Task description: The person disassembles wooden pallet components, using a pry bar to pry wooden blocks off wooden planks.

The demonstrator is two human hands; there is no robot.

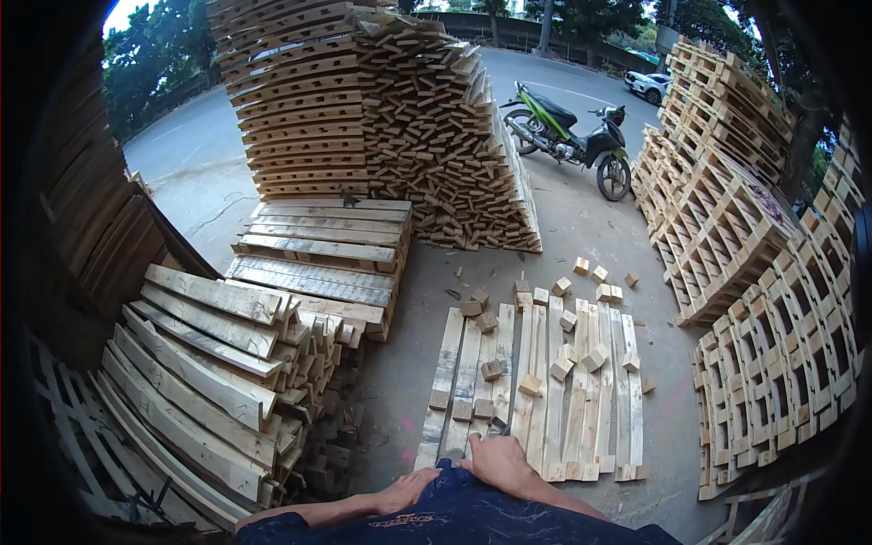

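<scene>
My right hand (500,465) is closed in front of my body, above the near ends of the laid-out boards. A small dark head (498,426) pokes out beyond its fingers, apparently that of a hammer; the grip hides most of it. My left hand (406,491) lies with its fingers stretched flat against my dark clothing, holding nothing that I can see. Ahead, several wooden boards (581,427) lie side by side on the ground. Wood blocks (530,385) are scattered over them, and more blocks (581,266) sit just past their far ends.
Loose planks (195,400) are piled at the left, beside a low pallet stack (318,245). Behind stands a tall pile of cut wood (436,136). Pallets (727,209) line the right side. A green and black motorbike (572,136) is parked near the road (581,77).
</scene>
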